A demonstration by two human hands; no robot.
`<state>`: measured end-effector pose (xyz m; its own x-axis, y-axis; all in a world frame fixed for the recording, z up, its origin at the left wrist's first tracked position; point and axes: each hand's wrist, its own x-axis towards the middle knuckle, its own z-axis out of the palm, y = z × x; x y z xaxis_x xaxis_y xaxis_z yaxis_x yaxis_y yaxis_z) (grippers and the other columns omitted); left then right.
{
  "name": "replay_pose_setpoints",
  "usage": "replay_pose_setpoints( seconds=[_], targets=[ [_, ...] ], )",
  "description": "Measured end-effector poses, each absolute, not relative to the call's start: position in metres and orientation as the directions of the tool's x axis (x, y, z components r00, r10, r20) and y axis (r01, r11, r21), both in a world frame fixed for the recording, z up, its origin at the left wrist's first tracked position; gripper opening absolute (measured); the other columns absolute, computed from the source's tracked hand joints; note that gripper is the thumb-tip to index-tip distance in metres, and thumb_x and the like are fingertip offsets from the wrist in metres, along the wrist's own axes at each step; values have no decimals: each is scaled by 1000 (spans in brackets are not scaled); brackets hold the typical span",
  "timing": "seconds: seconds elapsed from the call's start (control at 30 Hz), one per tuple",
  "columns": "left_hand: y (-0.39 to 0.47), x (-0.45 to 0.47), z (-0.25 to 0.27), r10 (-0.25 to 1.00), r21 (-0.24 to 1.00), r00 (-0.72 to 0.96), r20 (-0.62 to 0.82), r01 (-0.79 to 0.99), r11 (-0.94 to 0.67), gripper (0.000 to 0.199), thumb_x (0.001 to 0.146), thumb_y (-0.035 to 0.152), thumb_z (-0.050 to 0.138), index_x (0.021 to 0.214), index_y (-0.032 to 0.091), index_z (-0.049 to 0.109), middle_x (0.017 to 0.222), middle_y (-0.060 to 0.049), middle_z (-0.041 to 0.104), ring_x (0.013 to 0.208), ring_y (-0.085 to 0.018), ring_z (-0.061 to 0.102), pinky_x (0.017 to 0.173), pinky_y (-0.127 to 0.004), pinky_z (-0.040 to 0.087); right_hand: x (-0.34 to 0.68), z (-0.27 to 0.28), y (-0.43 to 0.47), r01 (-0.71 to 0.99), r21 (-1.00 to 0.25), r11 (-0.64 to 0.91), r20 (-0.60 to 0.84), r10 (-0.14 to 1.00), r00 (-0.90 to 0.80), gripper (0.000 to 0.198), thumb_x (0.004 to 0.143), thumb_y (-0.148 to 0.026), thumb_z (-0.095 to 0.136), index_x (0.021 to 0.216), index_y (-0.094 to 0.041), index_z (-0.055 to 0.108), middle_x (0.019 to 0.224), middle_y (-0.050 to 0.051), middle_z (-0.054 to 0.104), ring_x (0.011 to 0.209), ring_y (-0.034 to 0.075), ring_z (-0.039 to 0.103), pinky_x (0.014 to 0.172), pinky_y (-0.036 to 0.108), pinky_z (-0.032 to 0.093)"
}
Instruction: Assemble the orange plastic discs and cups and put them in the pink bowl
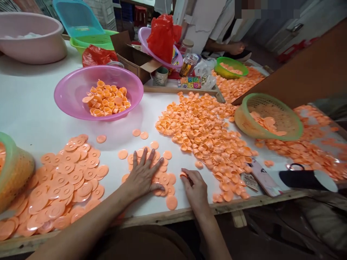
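Observation:
My left hand (145, 173) lies flat with its fingers spread on a small group of flat orange discs (164, 177) in the middle of the white table. Just right of that group, my right hand (195, 187) pinches a small orange cup-shaped cap (183, 174) between thumb and fingers. A large heap of similar orange caps (200, 126) spreads behind and to the right of it. At the left lies a pile of larger ringed orange discs (65, 180). Farther back, a pink bowl (65, 97) holds several caps.
Green baskets stand at the left edge (18, 169) and right (292, 124). A phone (264, 177) and a dark pouch-like item (298, 179) lie near the front right edge. Behind are a cardboard box (132, 59), a cup (161, 76) and a red bag (162, 39). Another person sits at the back.

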<state>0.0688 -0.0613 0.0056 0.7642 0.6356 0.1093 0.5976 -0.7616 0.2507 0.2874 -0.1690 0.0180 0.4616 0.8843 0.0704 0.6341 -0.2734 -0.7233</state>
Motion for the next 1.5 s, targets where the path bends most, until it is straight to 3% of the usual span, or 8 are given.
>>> replay_pose_setpoints(
  seconds=[0.3, 0.43, 0.53, 0.73, 0.93, 1.1, 1.3, 1.5],
  targets=[
    [-78, 20, 3, 695, 158, 708, 126, 677, -719, 97, 77, 79, 44, 154, 24, 22, 161, -18, 17, 147, -47, 9, 109, -73, -5, 288, 15, -176, 319, -871, -374, -111, 782, 614, 17, 79, -27, 57, 88, -18, 68, 84, 7, 71, 70, 18, 65, 62, 28, 51],
    [-90, 52, 11, 488, 167, 862, 140, 465, -869, 91, 80, 78, 40, 154, 28, 22, 160, -10, 26, 148, -40, 10, 113, -67, -8, 279, 19, -165, 250, -899, -361, -158, 796, 584, 20, 80, -29, 56, 90, -18, 69, 77, 5, 71, 65, 17, 64, 60, 26, 50],
    [-94, 78, 7, 366, 172, 917, 159, 339, -925, 86, 82, 76, 37, 154, 31, 21, 159, -10, 30, 148, -38, 14, 113, -67, -10, 278, 19, -160, 278, -886, -370, -176, 825, 537, 17, 80, -28, 56, 88, -18, 67, 68, 2, 68, 59, 16, 62, 57, 25, 49],
    [-92, 48, 1, 490, 148, 860, 142, 471, -870, 92, 70, 79, 50, 150, 39, 29, 161, -17, 22, 146, -49, 11, 108, -75, 4, 297, 20, -171, 299, -862, -409, -178, 798, 576, 15, 79, -26, 54, 82, -19, 67, 65, 1, 67, 58, 16, 61, 55, 24, 46],
    [-104, 44, 6, 381, 203, 909, 168, 346, -916, 84, 76, 78, 48, 145, 30, 44, 152, -9, 43, 147, -40, 17, 113, -69, -6, 278, 31, -173, 319, -866, -386, -224, 868, 444, 8, 78, -23, 55, 75, -20, 62, 64, -1, 63, 56, 13, 57, 54, 22, 44],
    [-109, 50, 13, 518, 236, 831, 203, 472, -849, 62, 80, 64, 61, 131, 27, 58, 146, -10, 51, 143, -37, 32, 116, -67, -1, 276, 32, -185, 411, -794, -448, -214, 838, 501, 10, 78, -23, 56, 70, -20, 60, 60, -3, 59, 55, 13, 54, 56, 22, 42],
    [-114, 62, 14, 352, 344, 899, 261, 255, -904, 47, 90, 48, 57, 130, 23, 58, 131, -9, 64, 139, -31, 40, 118, -63, -5, 270, 35, -188, 295, -821, -489, -318, 820, 475, 8, 76, -23, 57, 69, -21, 59, 57, -3, 60, 53, 13, 57, 53, 22, 43],
    [-113, 74, 20, 478, 466, 844, 244, 331, -821, 20, 94, 17, 50, 88, 22, 68, 92, -3, 71, 114, -22, 58, 117, -58, 11, 265, 33, -182, 327, -800, -502, -314, 816, 485, 11, 76, -23, 56, 65, -22, 55, 55, -3, 60, 52, 15, 59, 53, 23, 44]
  ],
)
